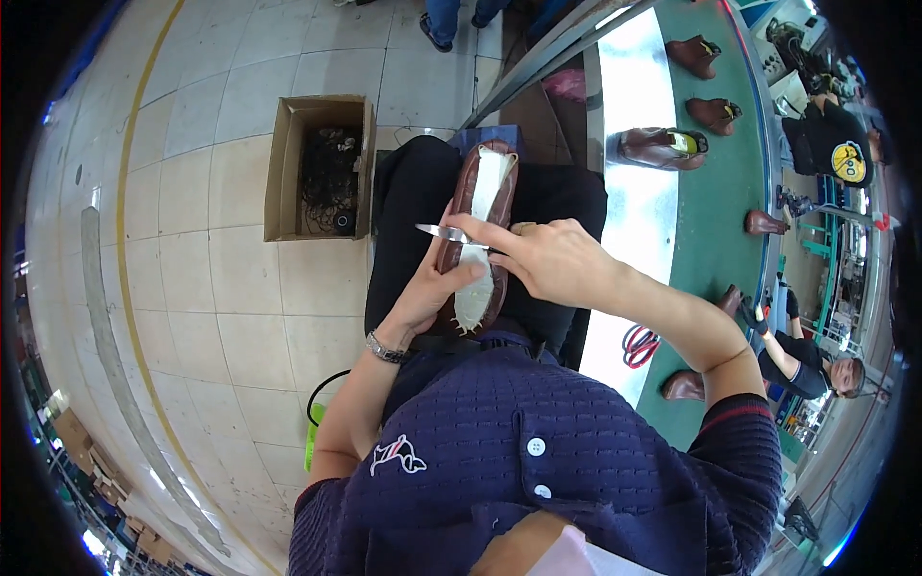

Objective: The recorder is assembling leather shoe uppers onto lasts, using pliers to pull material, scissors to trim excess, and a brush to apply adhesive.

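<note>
In the head view, with clock directions taken from the middle of the picture, the shoe (492, 180) is lying sole up over the lap at 12, its length running roughly from 12 to 6. The left hand (429, 291) is clamping its side, thumb pressing on the pale sole. The right hand (569, 261) is closing on a knife (439, 231), whose blade is pointing toward 9 across the shoe. A box (284, 168) is standing on the floor (178, 278) at 10, holding a dark tangle (325, 190). Toward 2, brown boots (655, 149) are resting on the table (704, 240).
</note>
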Motion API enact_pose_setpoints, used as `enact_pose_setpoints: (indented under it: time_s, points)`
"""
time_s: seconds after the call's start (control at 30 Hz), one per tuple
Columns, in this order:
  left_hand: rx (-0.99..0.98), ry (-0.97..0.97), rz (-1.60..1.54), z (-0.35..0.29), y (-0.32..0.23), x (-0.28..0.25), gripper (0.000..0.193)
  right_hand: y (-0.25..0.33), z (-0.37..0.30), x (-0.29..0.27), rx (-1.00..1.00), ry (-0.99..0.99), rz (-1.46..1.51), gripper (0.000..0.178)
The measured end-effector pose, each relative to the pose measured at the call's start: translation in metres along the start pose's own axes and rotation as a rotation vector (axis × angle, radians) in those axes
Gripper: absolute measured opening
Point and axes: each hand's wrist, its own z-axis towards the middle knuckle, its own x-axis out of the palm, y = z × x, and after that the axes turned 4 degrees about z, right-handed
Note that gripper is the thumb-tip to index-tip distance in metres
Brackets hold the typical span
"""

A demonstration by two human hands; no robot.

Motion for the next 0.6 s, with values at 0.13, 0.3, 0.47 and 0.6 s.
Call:
enact_pose_setpoints:
  time_s: [0.13,0.3,0.47,0.6]
  points:
    - [-0.101,0.064,0.029,-0.006,0.005,-0.012,0.08,0.005,-0.003,-0.004,-0.023,0.071,-0.065,0.068]
    - [-0.286,0.098,0.107,-0.016,0.007,-0.008,0.037,0.009,-0.014,0.018,0.106,0.102,-0.049,0.065]
    - [0.048,0.146,0.168,-0.025,0.01,-0.013,0.03,0.029,-0.031,0.015,-0.155,0.018,-0.067,0.072]
    - [-0.008,0.138,0.363,-0.018,0.036,-0.037,0.035,0.027,-0.036,0.034,-0.089,-0.043,-0.101,0.071]
